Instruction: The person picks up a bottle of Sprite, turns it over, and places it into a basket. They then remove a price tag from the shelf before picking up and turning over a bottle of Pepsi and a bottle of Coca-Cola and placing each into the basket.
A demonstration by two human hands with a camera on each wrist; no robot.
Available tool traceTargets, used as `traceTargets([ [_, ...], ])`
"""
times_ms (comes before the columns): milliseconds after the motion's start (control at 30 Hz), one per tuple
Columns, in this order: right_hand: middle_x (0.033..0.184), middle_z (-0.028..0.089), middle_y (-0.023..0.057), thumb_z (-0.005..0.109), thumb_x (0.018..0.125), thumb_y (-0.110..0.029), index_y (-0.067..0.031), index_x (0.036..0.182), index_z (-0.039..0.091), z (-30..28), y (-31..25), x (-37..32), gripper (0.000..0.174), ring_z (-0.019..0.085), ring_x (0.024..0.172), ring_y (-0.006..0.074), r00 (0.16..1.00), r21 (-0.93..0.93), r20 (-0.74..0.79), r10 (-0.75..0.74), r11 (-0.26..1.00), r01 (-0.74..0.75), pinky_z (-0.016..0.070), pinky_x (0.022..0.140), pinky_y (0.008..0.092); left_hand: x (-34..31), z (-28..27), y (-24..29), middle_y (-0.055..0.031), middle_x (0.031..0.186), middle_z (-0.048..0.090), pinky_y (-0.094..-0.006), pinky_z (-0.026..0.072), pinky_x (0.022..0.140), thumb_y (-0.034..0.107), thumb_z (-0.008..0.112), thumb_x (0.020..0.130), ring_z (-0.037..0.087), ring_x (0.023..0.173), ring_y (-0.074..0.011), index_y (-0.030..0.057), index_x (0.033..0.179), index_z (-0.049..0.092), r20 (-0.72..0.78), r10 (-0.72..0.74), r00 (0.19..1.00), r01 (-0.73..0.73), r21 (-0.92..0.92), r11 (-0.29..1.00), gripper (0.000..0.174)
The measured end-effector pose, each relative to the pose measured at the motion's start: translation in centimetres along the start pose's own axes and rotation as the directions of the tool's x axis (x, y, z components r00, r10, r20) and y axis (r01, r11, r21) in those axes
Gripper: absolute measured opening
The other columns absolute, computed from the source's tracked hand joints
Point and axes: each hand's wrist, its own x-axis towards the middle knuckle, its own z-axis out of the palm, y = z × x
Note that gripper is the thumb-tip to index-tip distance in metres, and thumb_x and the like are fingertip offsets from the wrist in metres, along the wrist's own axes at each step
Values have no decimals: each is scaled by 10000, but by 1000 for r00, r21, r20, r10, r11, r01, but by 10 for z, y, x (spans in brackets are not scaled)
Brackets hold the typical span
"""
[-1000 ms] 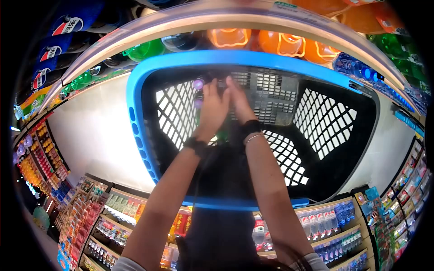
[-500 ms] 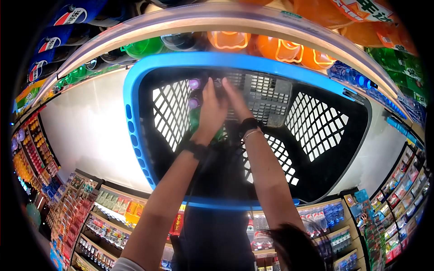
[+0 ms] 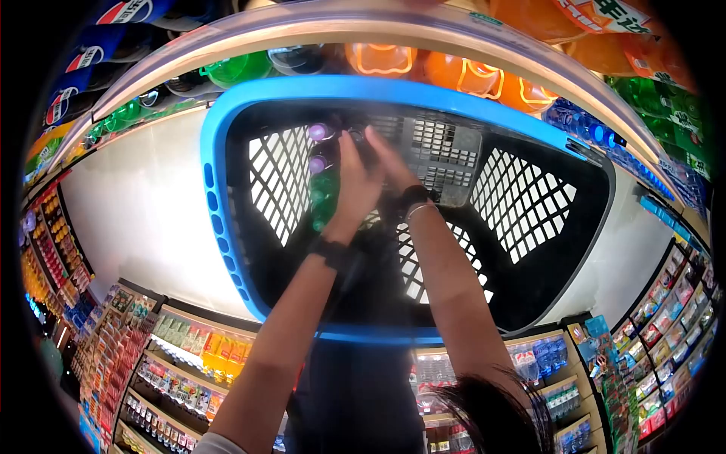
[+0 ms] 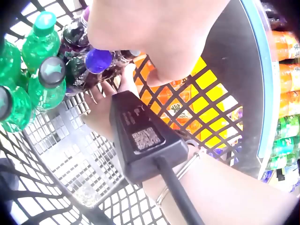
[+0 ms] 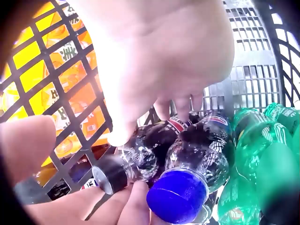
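Note:
Both hands reach deep into a black shopping basket with a blue rim (image 3: 333,89). My right hand (image 5: 159,51) grips a dark cola bottle with a black cap (image 5: 110,177), thumb at its neck and fingertips by its label. My left hand (image 3: 357,181) is close beside it; its fingers (image 5: 136,208) touch near the bottle's neck, while its thumb stands apart. A blue-capped cola bottle (image 5: 178,194) lies next to that bottle. Several green soda bottles (image 4: 41,42) lie beside the colas. In the head view my hands partly cover the bottles.
Orange soda bottles (image 3: 382,59) line the low shelf (image 3: 423,30) just beyond the basket. More green soda (image 3: 236,69) and blue-labelled bottles (image 3: 575,121) sit along it. Behind me are stocked racks (image 3: 200,356), and white floor (image 3: 140,219) shows beside the basket.
The head view has shifted, so basket and hands appear slightly further left. My left hand has moved a little right relative to the basket, leaving more of the green bottles showing.

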Motion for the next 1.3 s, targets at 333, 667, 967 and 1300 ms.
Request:
traceTargets([
  [333, 1466, 294, 100, 443, 906, -598, -38, 1437, 285, 39, 35, -54, 788, 285, 1337, 192, 977, 170, -211, 40, 985, -4, 273, 1072, 332, -56, -12, 9, -270, 1504, 105, -380, 184, 1127, 105, 560, 860, 122, 1410, -365, -36, 1449, 100, 9, -67, 998, 66, 120, 991, 760],
  [667, 894, 649, 83, 457, 954, -283, -6, 997, 618, 2, 53, -193, 323, 625, 916, 189, 967, -15, -144, 208, 977, -213, 463, 863, 307, -124, -75, 37, -158, 1229, 576, -302, 397, 977, 160, 523, 936, 529, 1162, -235, 17, 1260, 523, 324, -168, 931, 192, -44, 981, 354],
  [967, 500, 384, -9, 438, 974, -409, -112, 599, 436, 20, 23, -296, 479, 373, 434, 123, 903, -169, -325, 281, 922, -348, 332, 462, 296, -201, -197, 104, -88, 931, 665, -311, 473, 805, 183, 542, 918, 619, 890, -178, 13, 999, 631, 242, -369, 897, 396, -74, 915, 208],
  [1300, 646, 510, 37, 413, 984, -280, -76, 703, 520, 166, -11, -398, 364, 489, 595, 145, 887, -551, 120, -445, 714, 432, 404, 532, 292, -316, -323, 165, -139, 942, 647, -355, 465, 840, 288, 534, 895, 607, 903, -252, 16, 971, 627, 325, -98, 941, 46, 163, 986, 297],
])
